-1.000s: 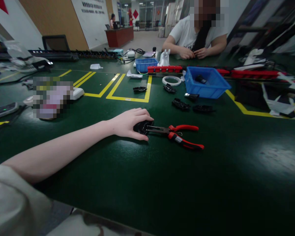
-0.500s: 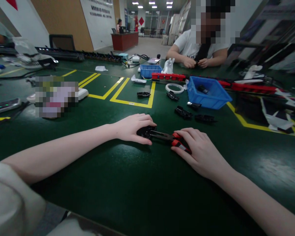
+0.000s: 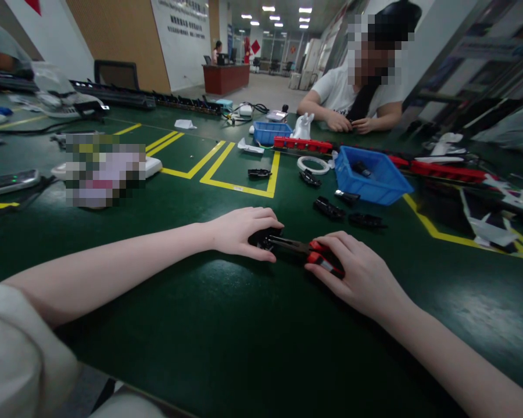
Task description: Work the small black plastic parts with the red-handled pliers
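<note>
My left hand (image 3: 244, 233) is closed around a small black plastic part (image 3: 265, 238), its thumb on the near side and fingers over the far side. Red-handled long-nose pliers (image 3: 314, 254) sit in my right hand (image 3: 353, 270), with the jaws pointing left and their tips at the black part. My fingers hide some of the part, and whether the jaws grip it I cannot tell. Beyond my hands lie several similar black parts (image 3: 329, 208) on the green table (image 3: 226, 337).
A blue bin (image 3: 375, 184) holding black pieces stands back right, with a roll of white tape (image 3: 312, 165) beside it. Behind are a smaller blue bin (image 3: 270, 133) and a red rail (image 3: 303, 145). A person (image 3: 353, 107) sits across the table. A blurred-out object (image 3: 108, 177) lies left.
The whole view has shifted slightly down and right. Both hands keep their hold on the black part and the pliers, with little visible movement between them.
</note>
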A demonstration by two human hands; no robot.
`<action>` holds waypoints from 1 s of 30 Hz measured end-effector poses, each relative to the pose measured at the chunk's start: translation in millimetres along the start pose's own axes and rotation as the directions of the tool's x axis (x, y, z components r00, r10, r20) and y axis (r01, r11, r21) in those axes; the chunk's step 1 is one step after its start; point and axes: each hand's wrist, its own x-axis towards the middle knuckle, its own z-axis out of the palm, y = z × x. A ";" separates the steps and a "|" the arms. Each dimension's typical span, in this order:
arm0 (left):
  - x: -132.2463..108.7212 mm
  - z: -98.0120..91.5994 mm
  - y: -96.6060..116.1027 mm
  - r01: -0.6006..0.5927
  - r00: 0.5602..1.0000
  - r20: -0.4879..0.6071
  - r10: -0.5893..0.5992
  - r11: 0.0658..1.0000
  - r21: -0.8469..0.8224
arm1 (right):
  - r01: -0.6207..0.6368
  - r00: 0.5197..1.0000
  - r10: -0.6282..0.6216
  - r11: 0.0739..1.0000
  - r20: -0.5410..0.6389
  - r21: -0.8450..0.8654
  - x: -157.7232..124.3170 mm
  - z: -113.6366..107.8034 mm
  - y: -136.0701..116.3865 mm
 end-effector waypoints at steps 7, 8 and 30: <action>-0.6 0.4 -0.5 0.003 1.000 0.006 -0.003 1.000 0.027 | 0.026 1.000 -0.026 0.999 0.000 0.020 8.5 2.5 -6.1; -0.5 0.5 -0.6 0.003 1.000 0.004 -0.003 1.000 0.026 | 0.031 1.000 -0.031 0.999 -0.004 0.016 8.7 2.8 -6.8; 2.6 1.5 0.7 -0.006 1.000 -0.007 0.007 1.000 0.029 | 0.021 0.996 -0.028 0.997 -0.089 -0.079 2.2 1.0 -2.5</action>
